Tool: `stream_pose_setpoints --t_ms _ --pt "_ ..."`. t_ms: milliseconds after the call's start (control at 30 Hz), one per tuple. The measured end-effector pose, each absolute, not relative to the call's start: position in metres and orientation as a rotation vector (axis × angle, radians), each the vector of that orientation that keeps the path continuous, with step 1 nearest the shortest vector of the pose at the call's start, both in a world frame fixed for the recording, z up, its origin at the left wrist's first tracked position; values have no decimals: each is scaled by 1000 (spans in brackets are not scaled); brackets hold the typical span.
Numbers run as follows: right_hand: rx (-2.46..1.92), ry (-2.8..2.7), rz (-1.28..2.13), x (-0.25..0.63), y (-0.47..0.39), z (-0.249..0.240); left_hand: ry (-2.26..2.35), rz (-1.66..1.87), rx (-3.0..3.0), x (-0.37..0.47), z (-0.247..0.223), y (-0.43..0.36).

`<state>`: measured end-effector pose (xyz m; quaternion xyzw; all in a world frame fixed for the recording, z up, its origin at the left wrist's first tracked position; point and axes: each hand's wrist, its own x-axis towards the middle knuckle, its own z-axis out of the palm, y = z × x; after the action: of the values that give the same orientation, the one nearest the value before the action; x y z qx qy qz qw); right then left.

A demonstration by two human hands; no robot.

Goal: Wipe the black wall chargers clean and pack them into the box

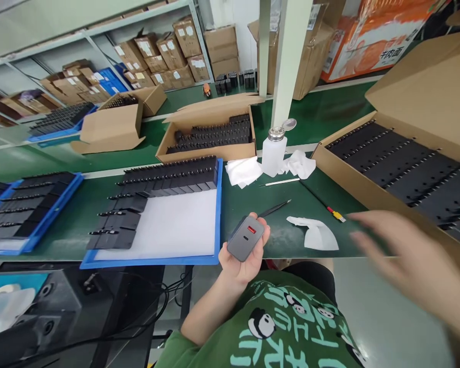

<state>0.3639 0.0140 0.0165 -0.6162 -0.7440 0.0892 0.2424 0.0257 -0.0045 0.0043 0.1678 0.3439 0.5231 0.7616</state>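
Observation:
In my left hand [244, 270] lies a dark grey USB charger [242, 249], gripped by its sides. Its port face, with a red USB-A port and a small USB-C port, points up toward me. My right hand [402, 250] is smeared by motion beside the open carton on the right, its fingers stretched and apart with nothing visible in them. Close to those fingertips, a black cable [317, 197] ends in a red and yellow plug [336, 214]. Black tweezers [278, 208] lie just beyond the charger. A crumpled white wipe [319, 235] rests between my hands.
A blue-rimmed tray [219, 220] at left holds rows of black chargers. The right carton [341, 176] is filled with chargers; another carton [214, 152] stands behind the tray. A white pump bottle [273, 156], wipes [244, 171] and a thin white stick [282, 182] lie ahead.

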Motion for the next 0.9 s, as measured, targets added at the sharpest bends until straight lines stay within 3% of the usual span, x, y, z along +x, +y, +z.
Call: stream_pose_setpoints --t_ms 167,333,433,567,700,900 --pt "-1520 -2156 365 272 16 -25 793 1183 443 24 2 0" --pt "-1150 -1825 326 239 4 31 805 1190 503 36 0 12" --pt "-868 -1904 394 214 7 39 803 1156 534 42 -2 10" --pt "-1130 -1838 444 221 32 0 769 1058 683 22 1 0" --pt "-1240 -1876 370 243 33 -26 1075 1017 1037 4 25 16" --pt "-1347 -1723 306 256 -13 -19 883 721 1634 113 89 61"
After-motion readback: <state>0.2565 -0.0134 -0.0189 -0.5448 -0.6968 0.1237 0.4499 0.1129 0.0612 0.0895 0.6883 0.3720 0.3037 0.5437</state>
